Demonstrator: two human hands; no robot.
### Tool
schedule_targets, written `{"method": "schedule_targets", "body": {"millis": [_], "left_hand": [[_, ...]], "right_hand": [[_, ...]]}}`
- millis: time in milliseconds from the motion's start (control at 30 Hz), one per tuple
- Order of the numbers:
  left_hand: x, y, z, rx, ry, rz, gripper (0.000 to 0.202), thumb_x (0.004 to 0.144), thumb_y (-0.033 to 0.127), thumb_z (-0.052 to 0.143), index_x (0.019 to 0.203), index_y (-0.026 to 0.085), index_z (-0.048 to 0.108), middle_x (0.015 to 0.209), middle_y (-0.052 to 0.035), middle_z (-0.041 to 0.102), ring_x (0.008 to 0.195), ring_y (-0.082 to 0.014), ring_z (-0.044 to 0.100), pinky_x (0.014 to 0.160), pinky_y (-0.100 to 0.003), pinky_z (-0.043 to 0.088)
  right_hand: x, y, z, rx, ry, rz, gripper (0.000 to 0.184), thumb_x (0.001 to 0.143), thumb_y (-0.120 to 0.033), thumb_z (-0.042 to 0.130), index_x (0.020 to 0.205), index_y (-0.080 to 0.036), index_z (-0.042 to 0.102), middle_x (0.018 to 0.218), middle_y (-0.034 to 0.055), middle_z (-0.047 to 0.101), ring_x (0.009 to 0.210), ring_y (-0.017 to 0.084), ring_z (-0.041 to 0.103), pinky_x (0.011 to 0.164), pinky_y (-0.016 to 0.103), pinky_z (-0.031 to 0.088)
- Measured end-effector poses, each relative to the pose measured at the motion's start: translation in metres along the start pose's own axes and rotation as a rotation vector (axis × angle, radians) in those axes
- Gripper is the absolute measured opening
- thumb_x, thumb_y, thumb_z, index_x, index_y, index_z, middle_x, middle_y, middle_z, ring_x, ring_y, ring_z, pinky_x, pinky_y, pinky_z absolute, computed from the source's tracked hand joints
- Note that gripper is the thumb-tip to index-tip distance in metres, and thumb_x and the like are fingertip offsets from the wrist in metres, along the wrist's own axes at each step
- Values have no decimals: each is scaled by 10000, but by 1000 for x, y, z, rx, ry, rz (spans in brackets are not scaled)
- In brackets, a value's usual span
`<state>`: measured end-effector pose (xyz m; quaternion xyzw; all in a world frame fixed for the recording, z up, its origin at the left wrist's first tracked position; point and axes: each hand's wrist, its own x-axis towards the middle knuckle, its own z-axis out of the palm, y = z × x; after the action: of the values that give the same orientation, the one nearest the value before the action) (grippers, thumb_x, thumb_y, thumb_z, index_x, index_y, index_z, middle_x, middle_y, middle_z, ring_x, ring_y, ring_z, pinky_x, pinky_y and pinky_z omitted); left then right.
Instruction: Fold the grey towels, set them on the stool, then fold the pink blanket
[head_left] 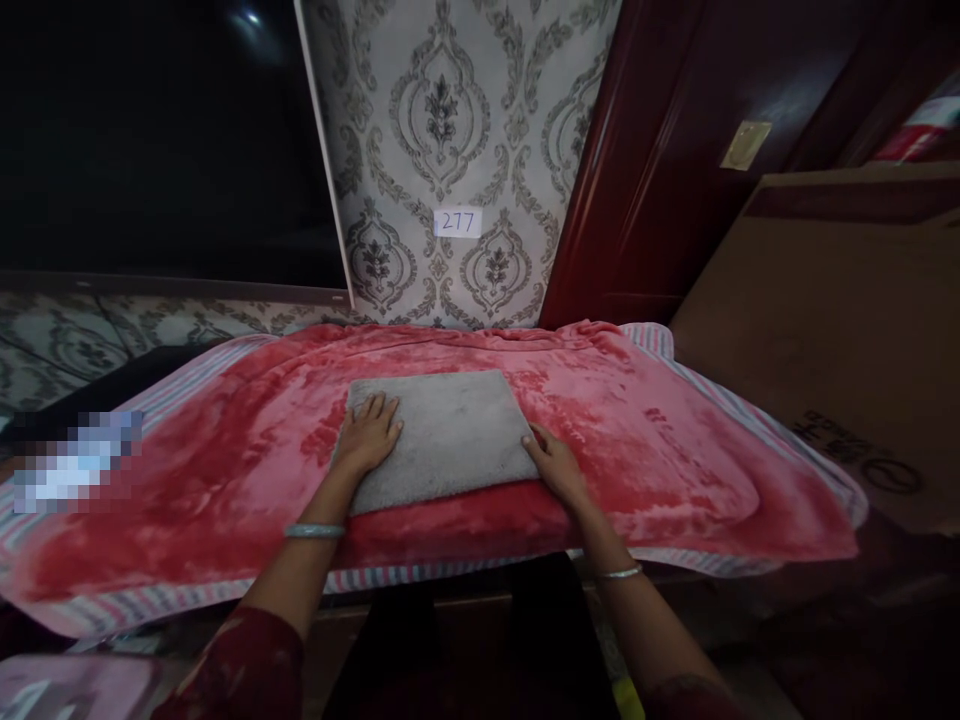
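A folded grey towel lies flat in the middle of a red fleece blanket that covers the table. My left hand rests palm down on the towel's left part, fingers stretched out and flat. My right hand is at the towel's near right corner, thumb on the edge and fingers curled by its side; whether it grips the corner is unclear. Both wrists carry bangles.
A striped cloth shows under the blanket along its edges. Behind stand patterned wallpaper with a label reading 277, a dark screen at left, a red-brown door and a large cardboard box at right.
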<state>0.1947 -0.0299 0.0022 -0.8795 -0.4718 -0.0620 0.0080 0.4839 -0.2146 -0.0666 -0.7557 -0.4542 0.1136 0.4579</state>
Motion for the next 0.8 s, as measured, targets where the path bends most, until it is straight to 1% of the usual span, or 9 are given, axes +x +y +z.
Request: {"method": "schedule_targets", "body": {"millis": [167, 300, 367, 467, 567, 667, 733, 800], "left_hand": [[1, -2, 1, -10, -14, 0, 604, 994, 393, 300, 1560, 185, 324, 1648, -111, 234, 1530, -285, 189, 1216, -572, 198], [1, -4, 1, -19, -11, 4, 602, 993, 395, 301, 1557, 187, 333, 1647, -110, 241, 1530, -283, 191, 1222, -562, 185], [1, -4, 0, -22, -6, 6, 599, 993, 396, 304, 1554, 191, 341, 1646, -108, 248, 1529, -279, 198, 1224, -553, 184], [0, -3, -1, -29, -13, 3, 601, 996, 402, 294, 1559, 196, 327, 1649, -103, 240, 1531, -272, 191, 1223, -551, 188], [-2, 0, -2, -27, -21, -6, 602, 998, 407, 289, 1563, 203, 315, 1651, -99, 235, 1533, -267, 183, 1222, -555, 184], [-3, 2, -2, -22, -17, -2, 599, 1000, 411, 287, 1561, 206, 319, 1648, -102, 240, 1531, -266, 190, 1220, -555, 190], [-5, 2, -2, -19, -8, 2, 593, 1000, 411, 290, 1560, 216, 323, 1647, -99, 243, 1530, -264, 193, 1222, -549, 184], [-5, 2, -1, -20, -3, 0, 587, 1000, 410, 303, 1557, 227, 332, 1645, -97, 252, 1529, -264, 197, 1225, -545, 174]], "right_hand": [[-3, -6, -1, 59, -11, 13, 556, 874, -529, 517, 1293, -188, 647, 1017, 84, 747, 889, 261, 688, 789, 390, 543], [-5, -10, -3, 32, 31, 7, 549, 866, -533, 509, 1255, -182, 672, 1064, 100, 740, 932, 274, 686, 794, 386, 535], [-8, -11, -4, 31, 43, 4, 561, 870, -553, 500, 1251, -180, 674, 1032, 98, 744, 921, 274, 687, 786, 378, 532], [-12, -9, -5, 80, 19, -34, 597, 856, -574, 528, 1282, -173, 649, 981, 87, 747, 888, 268, 686, 771, 366, 532], [-15, -7, -5, 122, -3, -69, 604, 845, -545, 540, 1310, -170, 622, 1046, 94, 741, 930, 268, 682, 805, 374, 532], [-16, -7, -4, 121, 16, -83, 576, 850, -522, 520, 1305, -184, 625, 1154, 102, 722, 1008, 275, 671, 864, 394, 523], [-17, -7, -4, 102, 25, -87, 569, 857, -517, 511, 1305, -185, 627, 1166, 107, 719, 1015, 282, 668, 876, 406, 518], [-17, -7, -3, 81, 23, -80, 560, 867, -509, 503, 1307, -185, 627, 1137, 108, 727, 989, 284, 671, 868, 413, 519]]}}
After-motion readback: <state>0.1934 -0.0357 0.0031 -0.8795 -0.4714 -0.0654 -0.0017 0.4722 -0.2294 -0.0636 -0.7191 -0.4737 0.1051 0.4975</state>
